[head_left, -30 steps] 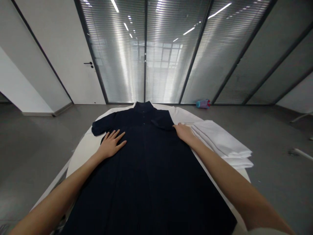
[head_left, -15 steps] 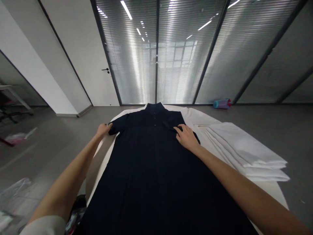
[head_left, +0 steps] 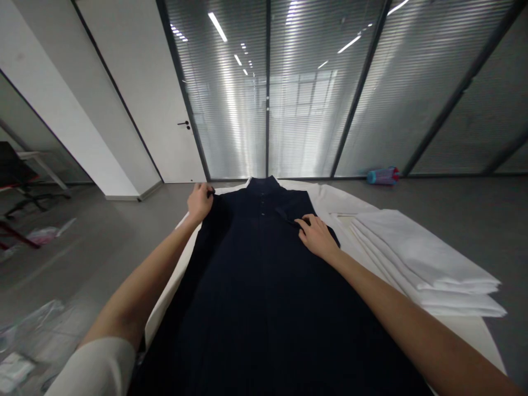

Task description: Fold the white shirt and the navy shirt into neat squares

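Dark blue shirt (head_left: 268,286): one; it lies flat, front up, in the middle of the white surface (head_left: 470,333), its neck at the far end and its long body coming toward the person.
Shirt look: very dark, nearly black low down, mostly smooth, with a stand-up collar (head_left: 264,186) and at least two small buttons under it.
Right shirt sleeve (head_left: 296,201): folded in over the chest.
Left hand (head_left: 201,202): up by the left shoulder of the shirt, fingers bent in and pinching a bit of the dark cloth; the arm reaches forward, a little bent, with one pale sleeve (head_left: 101,366) near the elbow.
Right hand (head_left: 317,236): palm down on the chest side, fingers half curled and a bit apart, tips at the folded sleeve edge; I cannot tell if they grip it. Its arm slants in from the bottom right.
White folded cloths (head_left: 431,256): one pile, at least two pieces, just right of the shirt.
Floor: one blue and pink bin (head_left: 383,176) on its side by the glass wall (head_left: 305,132); one black chair (head_left: 16,168) far left; clear plastic (head_left: 45,316) near left.
Door (head_left: 144,104): one, pale, with one dark handle (head_left: 183,124).
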`<act>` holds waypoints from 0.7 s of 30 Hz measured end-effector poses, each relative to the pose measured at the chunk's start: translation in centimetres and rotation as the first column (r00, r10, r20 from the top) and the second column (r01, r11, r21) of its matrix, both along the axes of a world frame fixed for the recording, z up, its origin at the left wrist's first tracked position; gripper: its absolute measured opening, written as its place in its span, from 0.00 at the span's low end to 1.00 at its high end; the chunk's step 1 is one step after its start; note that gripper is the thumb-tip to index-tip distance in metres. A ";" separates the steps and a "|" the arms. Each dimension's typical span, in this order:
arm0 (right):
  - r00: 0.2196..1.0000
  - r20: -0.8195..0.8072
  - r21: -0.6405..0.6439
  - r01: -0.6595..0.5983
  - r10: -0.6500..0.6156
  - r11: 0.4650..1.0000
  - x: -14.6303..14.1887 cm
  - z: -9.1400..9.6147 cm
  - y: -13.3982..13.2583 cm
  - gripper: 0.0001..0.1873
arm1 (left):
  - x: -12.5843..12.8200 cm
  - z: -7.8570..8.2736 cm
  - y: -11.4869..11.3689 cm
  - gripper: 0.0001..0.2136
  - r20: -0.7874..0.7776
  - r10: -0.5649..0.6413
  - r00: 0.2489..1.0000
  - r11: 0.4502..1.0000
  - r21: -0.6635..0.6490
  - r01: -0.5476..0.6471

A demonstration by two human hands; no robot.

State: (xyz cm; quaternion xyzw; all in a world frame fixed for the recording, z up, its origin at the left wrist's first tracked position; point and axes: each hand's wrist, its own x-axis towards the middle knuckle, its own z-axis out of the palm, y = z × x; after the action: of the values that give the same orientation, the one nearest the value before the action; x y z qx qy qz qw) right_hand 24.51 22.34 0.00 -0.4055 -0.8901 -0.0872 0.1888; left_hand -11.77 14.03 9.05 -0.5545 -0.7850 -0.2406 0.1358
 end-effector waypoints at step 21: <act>0.998 0.057 0.044 -0.023 0.020 0.999 0.6 1.4 0.0 0.27 | 0.4 -3.9 0.0 0.20 -0.045 -0.277 0.960 0.904 -0.349 0.245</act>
State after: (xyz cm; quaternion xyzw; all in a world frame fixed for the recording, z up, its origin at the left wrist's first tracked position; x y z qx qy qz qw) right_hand 25.14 22.32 1.36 -0.3890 -0.8972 -0.1163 0.1735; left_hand -11.35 14.01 5.10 -0.6804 -0.7260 -0.0911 0.0412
